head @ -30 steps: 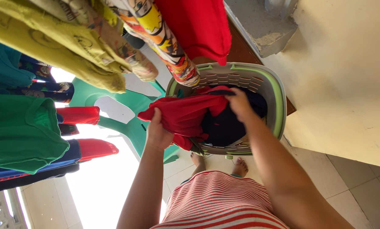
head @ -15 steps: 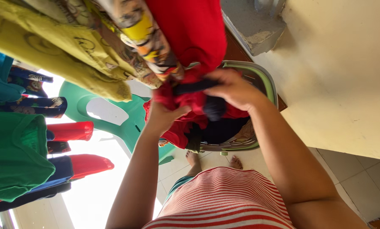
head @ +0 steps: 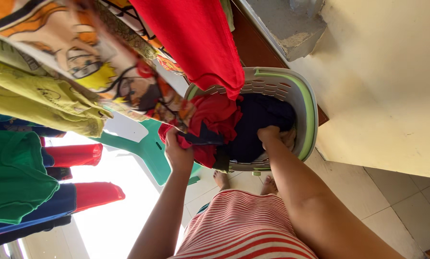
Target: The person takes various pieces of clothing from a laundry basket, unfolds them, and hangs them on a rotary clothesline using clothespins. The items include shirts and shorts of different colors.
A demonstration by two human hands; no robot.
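My left hand [head: 176,152] grips a red garment [head: 214,120] with a dark trim, holding it at the left rim of a grey and green laundry basket [head: 307,111]. My right hand [head: 268,134] reaches down inside the basket, its fingers closed into a dark navy piece of clothing [head: 260,125]. The basket stands on a green plastic chair [head: 150,148].
Clothes hang close overhead: a red cloth [head: 196,43], a cartoon-print cloth [head: 100,72], yellow [head: 42,100] and green [head: 13,172] shirts at left. A cream wall [head: 392,86] stands on the right, tiled floor [head: 368,201] below. My bare feet [head: 246,181] stand under the basket.
Both hands had lifted the red garment up toward the hanging clothes; now it is lower at the basket's rim in my left hand alone, and my right hand has gone down into the basket.
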